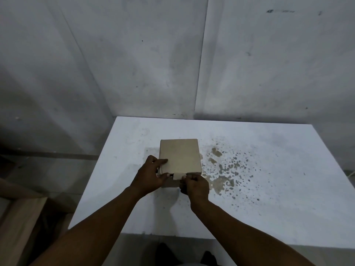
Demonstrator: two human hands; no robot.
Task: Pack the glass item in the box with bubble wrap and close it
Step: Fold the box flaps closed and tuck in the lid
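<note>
A small brown cardboard box [180, 156] sits on the white table [269, 189], its lid down flat over the top. My left hand [151, 175] grips the box's near left corner, fingers on the lid and thumb at the front edge. My right hand [196, 186] pinches the lid's small front tab [178, 176] at the near side of the box. No glass item or bubble wrap shows; what is inside the box is hidden.
Brownish stains and dark specks [224, 169] spread over the table right of the box. Grey walls [134, 64] stand just behind the table. A wooden plank [17, 223] leans low at the left, and the floor lies beyond the table's left edge.
</note>
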